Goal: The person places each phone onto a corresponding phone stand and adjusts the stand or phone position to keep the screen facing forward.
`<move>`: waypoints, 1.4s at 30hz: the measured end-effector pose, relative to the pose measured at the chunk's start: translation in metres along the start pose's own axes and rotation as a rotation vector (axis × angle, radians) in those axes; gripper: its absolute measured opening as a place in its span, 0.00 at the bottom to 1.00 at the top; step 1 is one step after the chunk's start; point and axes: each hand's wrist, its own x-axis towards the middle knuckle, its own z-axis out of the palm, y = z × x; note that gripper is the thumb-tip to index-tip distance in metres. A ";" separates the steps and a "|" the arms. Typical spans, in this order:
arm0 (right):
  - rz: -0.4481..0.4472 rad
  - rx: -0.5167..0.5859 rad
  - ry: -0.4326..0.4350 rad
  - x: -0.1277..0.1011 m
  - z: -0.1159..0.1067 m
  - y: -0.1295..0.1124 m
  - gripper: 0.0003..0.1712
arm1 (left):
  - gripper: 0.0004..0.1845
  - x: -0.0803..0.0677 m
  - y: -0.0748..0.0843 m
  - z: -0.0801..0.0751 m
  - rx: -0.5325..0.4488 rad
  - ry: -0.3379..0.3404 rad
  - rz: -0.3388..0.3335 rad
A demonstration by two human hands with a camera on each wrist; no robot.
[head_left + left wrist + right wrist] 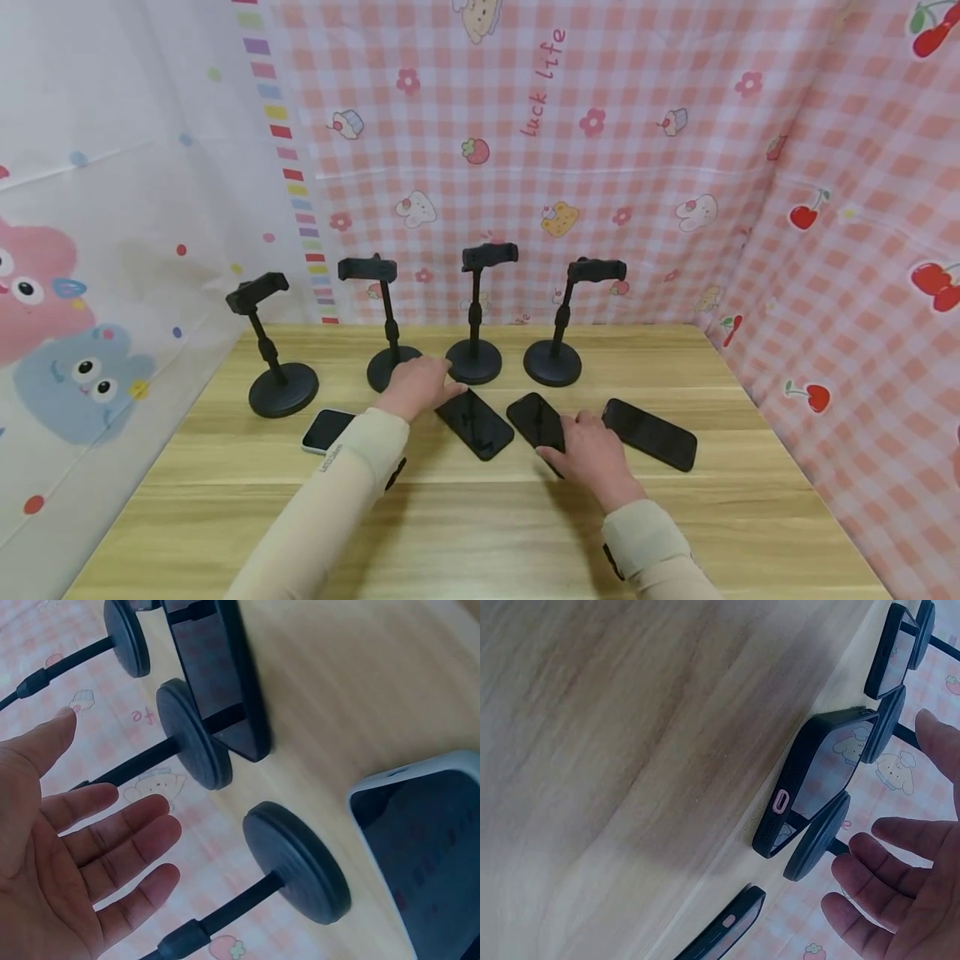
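Hands spread flat, holding nothing.
Left hand (417, 385) and right hand (592, 454) hover above four phones (475, 423); four stands (475, 317) line the bench (480, 525).

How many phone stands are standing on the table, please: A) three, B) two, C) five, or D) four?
D: the head view shows four black stands in a row behind the phones, at and, on the table.
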 end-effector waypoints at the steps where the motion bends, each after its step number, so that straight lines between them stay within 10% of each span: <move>1: -0.002 0.000 0.004 0.000 0.000 0.000 0.38 | 0.31 0.002 0.000 -0.001 -0.009 -0.005 -0.003; 23: 0.053 0.016 -0.219 -0.003 -0.017 -0.007 0.36 | 0.32 0.051 0.011 -0.037 -0.094 -0.028 0.021; 42: 0.087 0.057 -0.361 -0.008 -0.030 -0.012 0.29 | 0.32 0.083 0.014 -0.056 -0.249 0.117 -0.022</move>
